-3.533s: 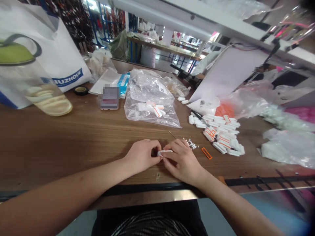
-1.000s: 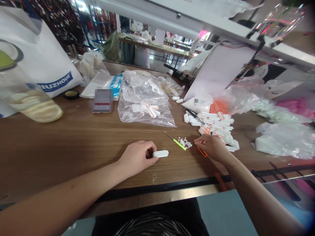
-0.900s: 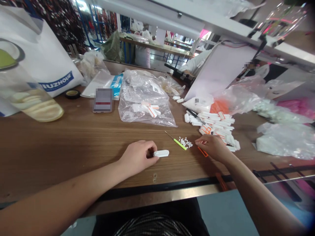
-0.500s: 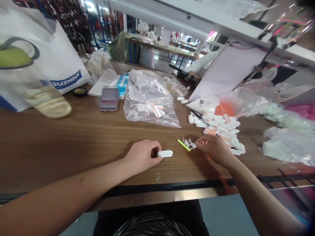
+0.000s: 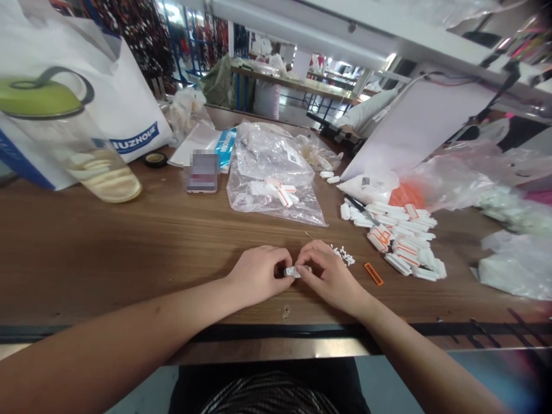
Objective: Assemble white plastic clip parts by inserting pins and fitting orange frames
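**Left hand (image 5: 259,275) and right hand (image 5: 330,273) pinching small white part (image 5: 294,271)**

Both are holding a closed grip on the part, apparently plastic and mostly hidden by fingers, near the front edge of the desk (image 5: 86,247). Loose white bits (image 5: 342,255) are lying just beyond the right hand, near an orange frame (image 5: 373,273).

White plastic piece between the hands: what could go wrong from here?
The loose small white bits lie right beside the right hand, so a careless move could scatter them. The white plastic piece, pinched between that hand and the left hand, could slip and land among them.
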